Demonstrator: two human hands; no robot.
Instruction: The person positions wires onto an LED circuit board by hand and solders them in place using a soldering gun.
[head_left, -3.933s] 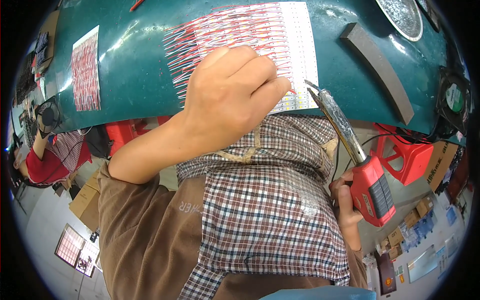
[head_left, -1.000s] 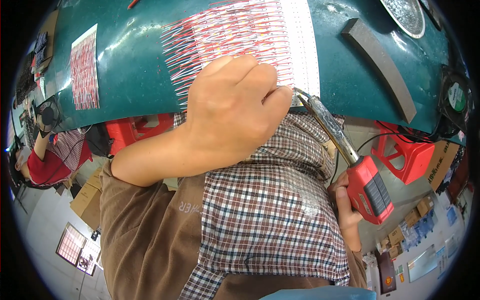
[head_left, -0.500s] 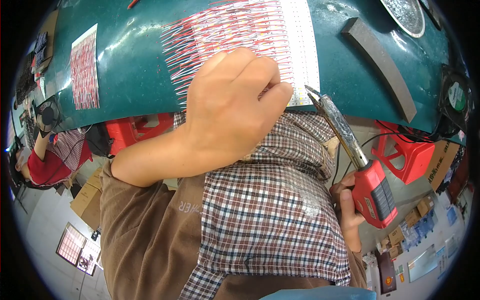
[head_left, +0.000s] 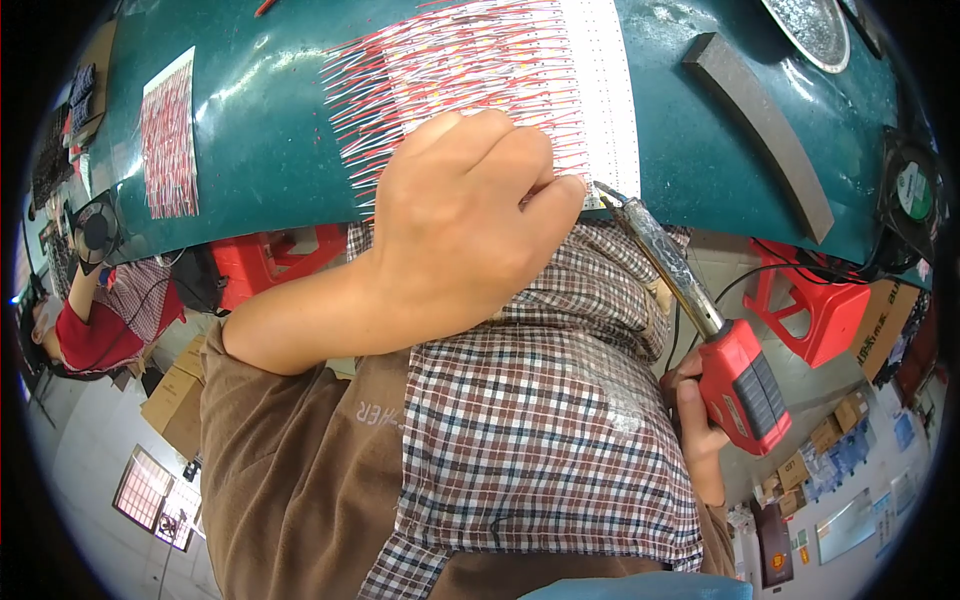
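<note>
My right hand (head_left: 697, 415) is wrapped round the red and black handle of a soldering iron (head_left: 742, 380). The iron slants up and left, its dark tip at the near edge of a white circuit board panel (head_left: 610, 90), close to my left thumb. Rows of red and white wires (head_left: 362, 105) lie across the panel, their ends sticking out to the left. Over the panel's near part, my left hand (head_left: 465, 205) is closed, thumb against the bent fingers. Whatever it pinches is hidden behind the fingers.
A green mat (head_left: 265, 130) covers the table. On it are a second wired panel (head_left: 170, 140) at left, a curved grey bar (head_left: 765, 140) and a metal dish (head_left: 815, 30) at right, and a small fan (head_left: 910, 190). Red stools (head_left: 815, 315) stand below; another person (head_left: 95, 320) sits at left.
The soldering iron's tip has moved a little left and nearer to me, beside my left thumb. My left hand has shifted slightly toward me and stays closed.
</note>
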